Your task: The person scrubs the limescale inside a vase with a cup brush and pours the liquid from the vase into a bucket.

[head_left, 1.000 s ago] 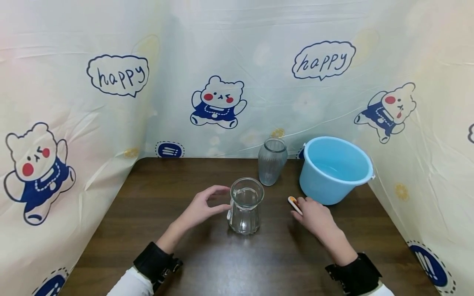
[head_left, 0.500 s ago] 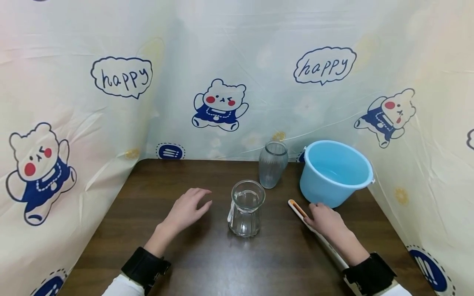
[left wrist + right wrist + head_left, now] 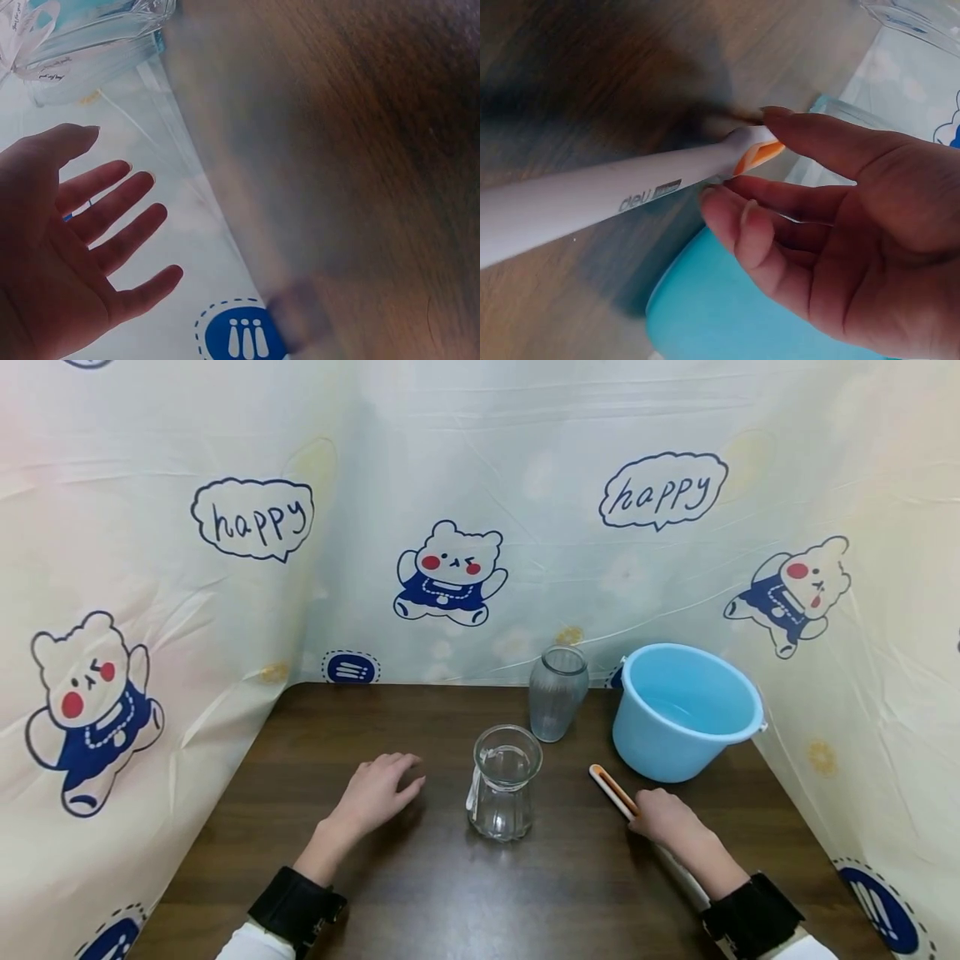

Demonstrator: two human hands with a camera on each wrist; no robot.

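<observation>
In the head view my right hand (image 3: 669, 821) pinches a long white rod (image 3: 613, 792) near its orange-slotted end, between thumb and fingers. The rod runs back under the wrist. Close up in the right wrist view, the rod (image 3: 622, 187) shows small print, and part of its orange slot (image 3: 759, 155) lies by the thumb. My left hand (image 3: 375, 795) is at the left of a clear glass vase (image 3: 502, 814) with a white ribbon at its neck, apart from it. The left wrist view shows that hand (image 3: 71, 240) with fingers spread, holding nothing.
A light-blue bucket (image 3: 667, 743) stands upright just beyond the right hand. Behind the clear vase is a bluish ribbed glass vase (image 3: 558, 697). The brown wooden table (image 3: 360, 718) meets a printed curtain (image 3: 480, 443) at its back and sides.
My left hand has drawn back leftward from the clear vase. My right hand has slid back toward me along the rod, so more of its orange-slotted end shows.
</observation>
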